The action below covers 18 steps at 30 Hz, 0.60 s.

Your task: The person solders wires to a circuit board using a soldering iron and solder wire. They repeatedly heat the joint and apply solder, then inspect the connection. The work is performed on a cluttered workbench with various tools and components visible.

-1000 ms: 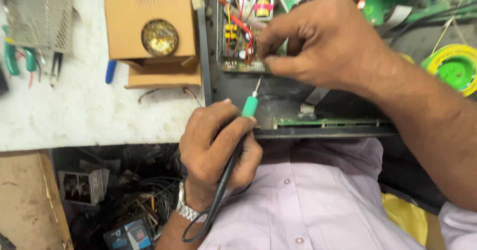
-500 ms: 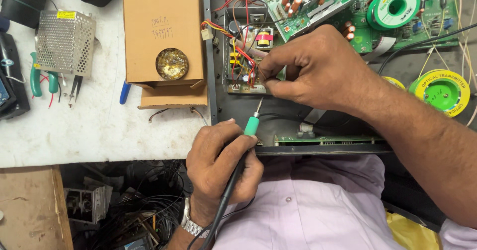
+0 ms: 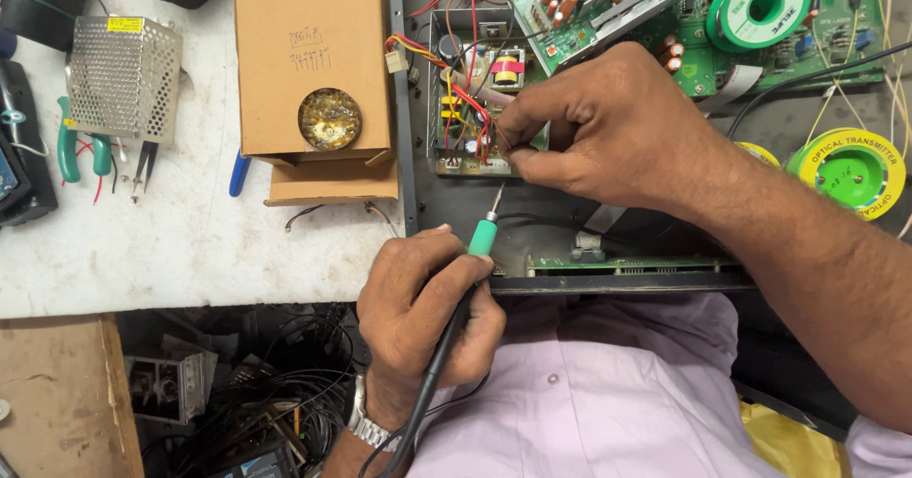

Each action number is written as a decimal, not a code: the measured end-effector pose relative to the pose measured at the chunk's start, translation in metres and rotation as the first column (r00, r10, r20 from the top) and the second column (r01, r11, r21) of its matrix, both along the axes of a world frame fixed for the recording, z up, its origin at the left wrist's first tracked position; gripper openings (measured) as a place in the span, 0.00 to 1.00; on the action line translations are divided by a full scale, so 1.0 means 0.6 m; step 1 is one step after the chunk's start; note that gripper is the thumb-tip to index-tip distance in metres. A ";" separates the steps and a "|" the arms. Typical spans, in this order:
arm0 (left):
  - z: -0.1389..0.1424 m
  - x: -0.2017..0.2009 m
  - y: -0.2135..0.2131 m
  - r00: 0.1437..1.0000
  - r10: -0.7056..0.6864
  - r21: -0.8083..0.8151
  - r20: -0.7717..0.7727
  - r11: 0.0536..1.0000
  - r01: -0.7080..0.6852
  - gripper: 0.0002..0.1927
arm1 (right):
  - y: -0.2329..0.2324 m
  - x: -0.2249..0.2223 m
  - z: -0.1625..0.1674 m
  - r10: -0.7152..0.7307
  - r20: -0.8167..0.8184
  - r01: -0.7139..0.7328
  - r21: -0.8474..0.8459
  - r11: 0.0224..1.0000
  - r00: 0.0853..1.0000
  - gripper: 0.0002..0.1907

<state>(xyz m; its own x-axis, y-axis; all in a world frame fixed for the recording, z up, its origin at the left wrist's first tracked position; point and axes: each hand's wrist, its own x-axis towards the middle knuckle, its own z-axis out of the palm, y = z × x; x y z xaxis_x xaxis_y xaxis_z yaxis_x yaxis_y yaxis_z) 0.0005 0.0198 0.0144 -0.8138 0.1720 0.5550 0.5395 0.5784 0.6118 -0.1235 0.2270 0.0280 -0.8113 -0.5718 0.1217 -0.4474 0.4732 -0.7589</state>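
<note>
Over the open chassis, a soldering iron (image 3: 480,240) is gripped by the left hand (image 3: 423,312) while the right hand's (image 3: 608,126) fingers pinch at the small circuit board (image 3: 470,107); neighbouring wires could be scorched by a slipped tip.

The brown cardboard box (image 3: 313,69) sits upper centre-left; the perforated metal cage (image 3: 123,77) lies left of it, the small wired circuit board (image 3: 470,107) right.
</note>
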 end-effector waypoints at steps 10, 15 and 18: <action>0.002 0.000 -0.001 1.000 -0.009 0.000 0.001 1.000 0.009 0.17 | 0.001 0.000 0.000 0.004 -0.005 -0.004 -0.003 1.000 1.000 0.07; 0.004 -0.001 0.000 1.000 -0.007 0.009 -0.001 1.000 0.007 0.17 | 0.001 0.000 0.001 0.002 -0.005 -0.002 -0.013 1.000 1.000 0.07; 0.004 -0.001 -0.001 1.000 -0.010 0.006 0.002 1.000 0.010 0.17 | 0.000 0.000 0.000 0.002 -0.005 -0.002 -0.020 1.000 1.000 0.07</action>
